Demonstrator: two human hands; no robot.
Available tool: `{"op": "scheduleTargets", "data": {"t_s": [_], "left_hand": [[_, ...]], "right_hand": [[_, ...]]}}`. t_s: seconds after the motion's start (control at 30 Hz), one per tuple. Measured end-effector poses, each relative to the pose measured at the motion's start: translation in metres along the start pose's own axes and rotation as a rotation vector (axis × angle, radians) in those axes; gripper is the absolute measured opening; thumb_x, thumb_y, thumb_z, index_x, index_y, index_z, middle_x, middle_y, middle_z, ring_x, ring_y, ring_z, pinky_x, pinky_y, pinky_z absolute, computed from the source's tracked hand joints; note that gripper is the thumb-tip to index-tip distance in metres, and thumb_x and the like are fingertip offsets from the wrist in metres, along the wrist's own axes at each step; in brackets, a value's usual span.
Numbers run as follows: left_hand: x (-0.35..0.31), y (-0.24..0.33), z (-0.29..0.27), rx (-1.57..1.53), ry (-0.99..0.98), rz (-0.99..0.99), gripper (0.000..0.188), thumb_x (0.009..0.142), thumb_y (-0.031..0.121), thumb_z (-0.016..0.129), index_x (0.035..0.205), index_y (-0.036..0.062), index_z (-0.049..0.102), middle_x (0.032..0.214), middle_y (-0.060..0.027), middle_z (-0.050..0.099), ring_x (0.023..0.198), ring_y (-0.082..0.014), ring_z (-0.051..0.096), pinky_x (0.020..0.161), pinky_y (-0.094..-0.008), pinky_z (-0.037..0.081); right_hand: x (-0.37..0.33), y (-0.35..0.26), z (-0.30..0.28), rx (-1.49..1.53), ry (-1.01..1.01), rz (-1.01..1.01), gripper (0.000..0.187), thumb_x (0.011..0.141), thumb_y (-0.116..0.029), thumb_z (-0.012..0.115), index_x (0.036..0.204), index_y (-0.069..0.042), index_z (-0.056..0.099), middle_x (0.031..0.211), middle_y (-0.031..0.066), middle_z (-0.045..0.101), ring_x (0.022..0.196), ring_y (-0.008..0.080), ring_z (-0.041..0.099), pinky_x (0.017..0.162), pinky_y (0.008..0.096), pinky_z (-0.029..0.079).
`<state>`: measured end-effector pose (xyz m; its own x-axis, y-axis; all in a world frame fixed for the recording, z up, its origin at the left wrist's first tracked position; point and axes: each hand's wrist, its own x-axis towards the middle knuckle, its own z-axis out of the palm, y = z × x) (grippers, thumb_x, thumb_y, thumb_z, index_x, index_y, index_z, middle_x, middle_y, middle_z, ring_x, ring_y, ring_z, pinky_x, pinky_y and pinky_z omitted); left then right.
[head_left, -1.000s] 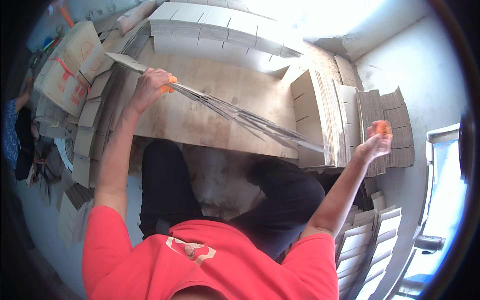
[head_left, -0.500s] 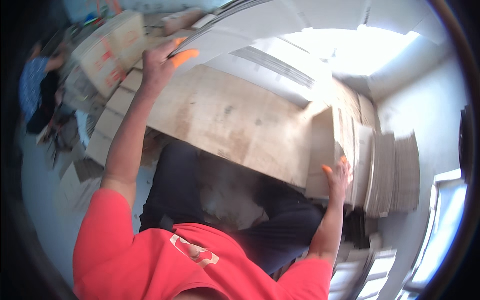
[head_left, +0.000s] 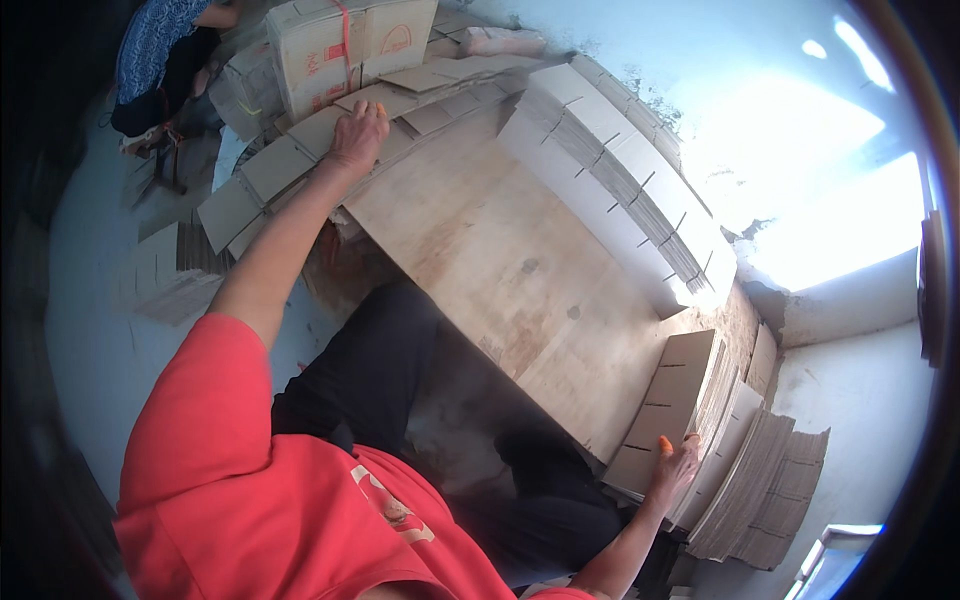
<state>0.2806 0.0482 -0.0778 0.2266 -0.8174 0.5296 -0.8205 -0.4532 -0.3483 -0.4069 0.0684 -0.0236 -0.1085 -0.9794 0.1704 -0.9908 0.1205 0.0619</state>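
Note:
My left hand (head_left: 360, 138), with orange finger covers, is over slotted brown cardboard strips (head_left: 277, 168) at the far left. Its fingers are curled together; what they hold, if anything, is hidden. At the right end of the wooden board (head_left: 480, 270), my right hand (head_left: 674, 472) grips the near end of a standing bundle of slotted cardboard dividers (head_left: 668, 395). Its orange-covered thumb lies against the front face, the fingers over the edge. Along the board's back edge lies a long stack of pale slotted cardboard strips (head_left: 622, 165).
A large carton (head_left: 325, 62) with a red strap stands at the far left. Beyond it another person (head_left: 160, 60) is bent over. More cardboard bundles (head_left: 770, 490) lean near the right wall. Cardboard (head_left: 165, 275) is piled on the floor at left.
My left hand has let go of the long pale strips it held up and moved down to the brown strips. The view has turned; my right hand stays at the right-hand bundle.

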Motion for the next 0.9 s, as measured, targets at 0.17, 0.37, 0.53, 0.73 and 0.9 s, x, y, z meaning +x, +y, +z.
{"op": "scheduleTargets", "data": {"t_s": [0.17, 0.37, 0.53, 0.73, 0.9], "left_hand": [[-0.029, 0.014, 0.038, 0.003, -0.266, 0.005, 0.021, 0.079, 0.005, 0.057, 0.100, 0.0027, 0.062, 0.101, -0.0072, 0.061, 0.101, -0.0211, 0.056, 0.073, -0.0360, 0.052], [-0.020, 0.006, 0.005, -0.336, -0.255, 0.012, 0.026, 0.076, 0.015, 0.070, 0.097, 0.0050, 0.061, 0.094, -0.0124, 0.064, 0.096, -0.0310, 0.059, 0.079, -0.0443, 0.049], [-0.023, 0.034, -0.028, -0.506, -0.104, 0.094, 0.025, 0.078, 0.015, 0.068, 0.097, 0.0013, 0.063, 0.093, -0.0133, 0.066, 0.091, -0.0308, 0.061, 0.076, -0.0444, 0.049], [-0.038, 0.079, -0.057, -0.714, -0.145, 0.268, 0.019, 0.079, 0.017, 0.066, 0.093, 0.0047, 0.066, 0.083, -0.0164, 0.065, 0.081, -0.0366, 0.062, 0.071, -0.0461, 0.049], [-0.047, 0.098, -0.077, -0.795, -0.155, 0.335, 0.022, 0.078, 0.018, 0.067, 0.095, 0.0038, 0.067, 0.083, -0.0178, 0.066, 0.082, -0.0351, 0.062, 0.073, -0.0449, 0.049]], "right_hand": [[-0.002, 0.003, 0.003, 0.021, 0.009, 0.019, 0.045, 0.072, -0.020, 0.077, 0.105, -0.003, 0.052, 0.099, 0.0200, 0.061, 0.096, 0.0401, 0.059, 0.075, 0.0488, 0.047], [0.007, 0.018, 0.030, -0.076, 0.116, -0.017, 0.034, 0.076, -0.019, 0.074, 0.102, -0.004, 0.058, 0.102, 0.0153, 0.063, 0.100, 0.0344, 0.059, 0.077, 0.0457, 0.049], [0.017, -0.013, 0.012, -0.152, 0.069, 0.163, 0.030, 0.073, -0.018, 0.077, 0.093, -0.006, 0.058, 0.101, 0.0125, 0.065, 0.097, 0.0322, 0.062, 0.076, 0.0433, 0.050], [0.019, -0.007, 0.016, -0.078, 0.057, 0.186, 0.026, 0.076, -0.022, 0.076, 0.085, -0.004, 0.060, 0.091, 0.0172, 0.067, 0.082, 0.0347, 0.066, 0.069, 0.0438, 0.051], [0.017, -0.015, 0.006, -0.019, 0.119, 0.263, 0.024, 0.087, -0.030, 0.063, 0.079, -0.008, 0.065, 0.086, 0.0141, 0.068, 0.074, 0.0323, 0.066, 0.065, 0.0428, 0.052]]}}
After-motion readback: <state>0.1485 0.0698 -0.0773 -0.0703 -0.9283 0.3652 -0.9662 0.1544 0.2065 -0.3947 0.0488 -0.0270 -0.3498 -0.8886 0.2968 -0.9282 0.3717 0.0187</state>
